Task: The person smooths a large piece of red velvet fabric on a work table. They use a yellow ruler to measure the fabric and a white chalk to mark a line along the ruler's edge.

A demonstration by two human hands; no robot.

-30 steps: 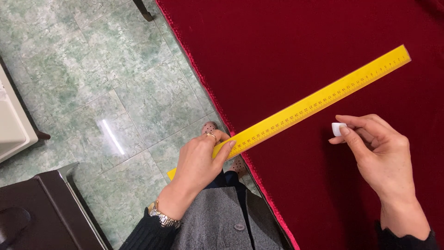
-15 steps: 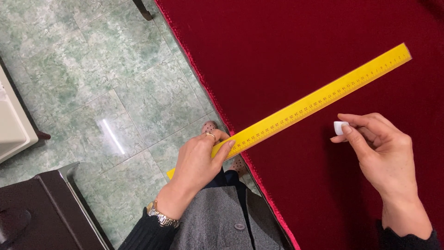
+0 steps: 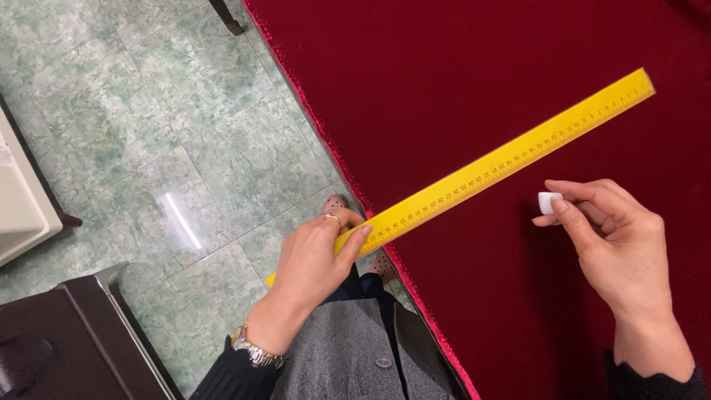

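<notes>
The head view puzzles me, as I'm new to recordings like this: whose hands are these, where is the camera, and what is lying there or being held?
The camera sits on a person's head and looks straight down, so both hands are that person's own, with their grey garment at the bottom edge. There is no machine here.

The left hand, wearing a wristwatch, has its grip on the near end of a long yellow ruler. The ruler lies slanted across a dark red cloth that covers the work surface, and its near end juts past the cloth's edge.

The right hand pinches a small white piece, perhaps chalk, just below the ruler without touching it.

To the left is a green tiled floor.
</notes>
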